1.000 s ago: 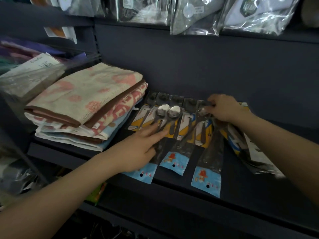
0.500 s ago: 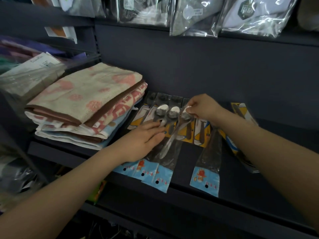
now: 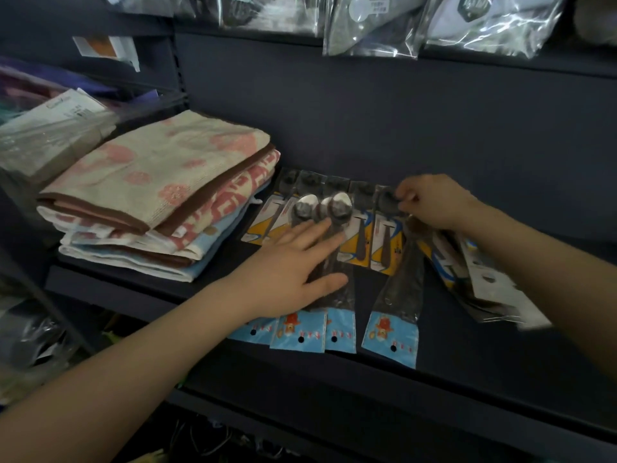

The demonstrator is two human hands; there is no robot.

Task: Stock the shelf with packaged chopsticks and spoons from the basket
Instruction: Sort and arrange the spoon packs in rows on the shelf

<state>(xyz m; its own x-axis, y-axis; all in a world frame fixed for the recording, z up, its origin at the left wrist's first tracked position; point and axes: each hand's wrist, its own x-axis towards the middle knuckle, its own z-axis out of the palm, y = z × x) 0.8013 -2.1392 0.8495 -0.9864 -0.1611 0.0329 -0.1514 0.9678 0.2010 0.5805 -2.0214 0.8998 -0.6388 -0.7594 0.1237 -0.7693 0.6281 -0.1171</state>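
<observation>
Spoon packets (image 3: 394,297): four with blue headers

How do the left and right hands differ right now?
The left hand lies flat with straight fingers, pressing down the blue-ended spoon packs; the right hand is curled, pinching the top of a pack. Left sits nearer the shelf front, right nearer the back. Both touch packaged cutlery.

Two hands (image 3: 293,269) on packaged spoons (image 3: 337,295) beside folded towels (image 3: 160,195)
</observation>
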